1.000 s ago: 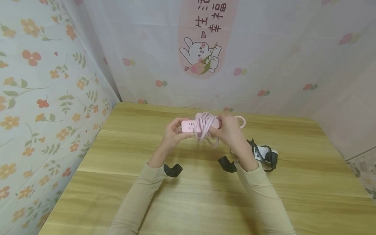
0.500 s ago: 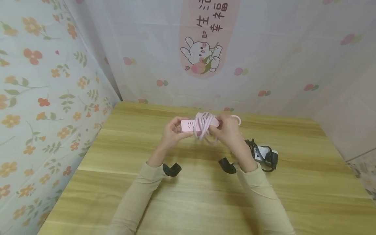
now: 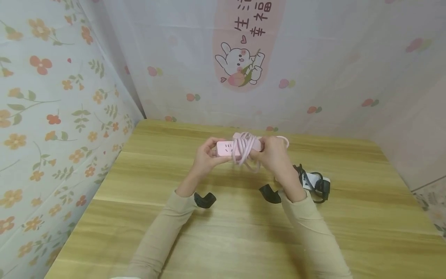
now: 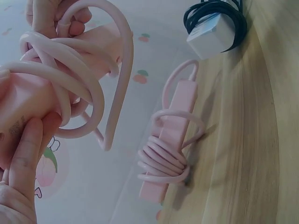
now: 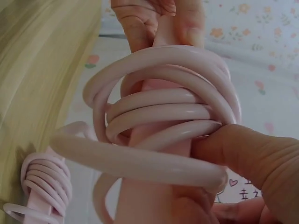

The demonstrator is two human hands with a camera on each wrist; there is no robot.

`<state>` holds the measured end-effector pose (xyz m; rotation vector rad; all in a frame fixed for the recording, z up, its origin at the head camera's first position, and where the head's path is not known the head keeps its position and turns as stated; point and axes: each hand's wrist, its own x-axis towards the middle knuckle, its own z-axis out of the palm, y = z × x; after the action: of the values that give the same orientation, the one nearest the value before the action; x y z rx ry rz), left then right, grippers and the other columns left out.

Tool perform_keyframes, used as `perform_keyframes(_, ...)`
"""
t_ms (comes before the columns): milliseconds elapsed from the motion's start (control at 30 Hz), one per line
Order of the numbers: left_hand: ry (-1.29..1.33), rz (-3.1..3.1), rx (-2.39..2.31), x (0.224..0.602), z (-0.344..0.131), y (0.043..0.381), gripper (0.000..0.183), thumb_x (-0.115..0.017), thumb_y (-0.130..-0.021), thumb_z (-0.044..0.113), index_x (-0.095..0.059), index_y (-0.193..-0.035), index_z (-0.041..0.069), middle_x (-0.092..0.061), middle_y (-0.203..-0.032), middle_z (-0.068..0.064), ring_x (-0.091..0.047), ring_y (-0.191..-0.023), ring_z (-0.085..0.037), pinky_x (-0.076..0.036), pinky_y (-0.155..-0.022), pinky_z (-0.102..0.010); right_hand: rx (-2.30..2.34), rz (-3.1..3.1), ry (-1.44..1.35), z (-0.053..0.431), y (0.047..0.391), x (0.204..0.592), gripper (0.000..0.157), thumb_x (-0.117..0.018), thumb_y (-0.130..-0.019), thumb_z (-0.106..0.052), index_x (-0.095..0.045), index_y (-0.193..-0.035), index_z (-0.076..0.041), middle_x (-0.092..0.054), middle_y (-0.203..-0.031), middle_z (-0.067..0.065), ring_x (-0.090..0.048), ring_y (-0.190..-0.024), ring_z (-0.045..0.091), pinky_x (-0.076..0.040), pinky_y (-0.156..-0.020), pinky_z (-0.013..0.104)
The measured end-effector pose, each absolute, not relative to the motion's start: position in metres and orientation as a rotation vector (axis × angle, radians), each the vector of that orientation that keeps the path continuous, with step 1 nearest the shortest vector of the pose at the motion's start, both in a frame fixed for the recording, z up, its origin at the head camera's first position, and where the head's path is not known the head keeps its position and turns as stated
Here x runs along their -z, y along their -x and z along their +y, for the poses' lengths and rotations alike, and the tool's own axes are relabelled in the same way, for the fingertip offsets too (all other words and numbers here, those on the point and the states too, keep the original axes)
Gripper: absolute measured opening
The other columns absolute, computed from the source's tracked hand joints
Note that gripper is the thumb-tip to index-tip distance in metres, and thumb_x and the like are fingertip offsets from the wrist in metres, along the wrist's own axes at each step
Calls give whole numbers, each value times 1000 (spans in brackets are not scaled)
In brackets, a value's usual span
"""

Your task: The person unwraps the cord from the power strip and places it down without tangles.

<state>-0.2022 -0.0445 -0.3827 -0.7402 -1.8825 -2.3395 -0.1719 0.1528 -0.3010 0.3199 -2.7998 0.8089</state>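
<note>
A pink power strip (image 3: 224, 148) is held up over the table, its own thick pale-pink cord (image 3: 244, 147) wound round its middle in several loose turns. My left hand (image 3: 205, 155) grips the socket end, thumb along the near edge and fingers behind. At the other end, my right hand (image 3: 273, 153) pinches the strip and part of the cord; in the right wrist view the thumb (image 5: 233, 147) presses in beside the coils. A loose cord loop (image 4: 122, 70) swings out from the strip in the left wrist view. Most of the right fingers are hidden behind it.
A second pink power strip (image 4: 180, 105) with a wound cord lies on the wooden table (image 3: 216, 240), mostly hidden behind the held one in the head view. To the right lies a white power strip (image 3: 311, 180) with black cord and plug. Printed cloth (image 3: 167, 46) hangs behind.
Both hands keep their hold on the pink power strip and barely move. The cord loop beyond the right hand shifts slightly, and the head view drifts a little.
</note>
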Motion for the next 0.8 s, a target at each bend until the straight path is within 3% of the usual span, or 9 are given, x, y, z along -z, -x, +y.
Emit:
perform_keyframes(100, 732, -1897, 2333, 381, -44, 202, 47, -64, -69, -24, -48, -112, -17, -53, -116, -30, -62, -69, -13, -57, -68, -26, -799, -2763, -336, 153, 173, 303, 22, -70, -75, -9, -53, -62, -7, -48, -53, 1, -40, -45, 12, -32, -43, 24)
perform_keyframes(267, 744, -1866, 2356, 380, -45, 203, 46, -64, -70, -24, -47, -112, -18, -54, -113, -27, -62, -71, -15, -57, -66, -24, -757, -2669, -381, 153, 174, 305, 23, -73, -75, -14, -54, -65, -4, -48, -58, 4, -43, -50, 16, -33, -45, 25)
perform_keyframes(500, 805, -1826, 2373, 381, -46, 205, 45, -62, -70, -25, -46, -112, -20, -55, -110, -21, -63, -73, -15, -57, -68, -24, -809, -2695, -375, 155, 176, 307, 26, -75, -73, -15, -62, -83, 5, -57, -64, 10, -50, -53, 19, -40, -46, 26)
perform_keyframes(800, 865, -1849, 2344, 378, -46, 204, 47, -62, -69, -26, -45, -112, -20, -51, -116, -31, -64, -81, -15, -57, -74, -31, -916, -2751, -361, 165, 182, 307, 30, -75, -68, -15, -62, -88, 5, -63, -73, 14, -56, -64, 23, -40, -64, 31)
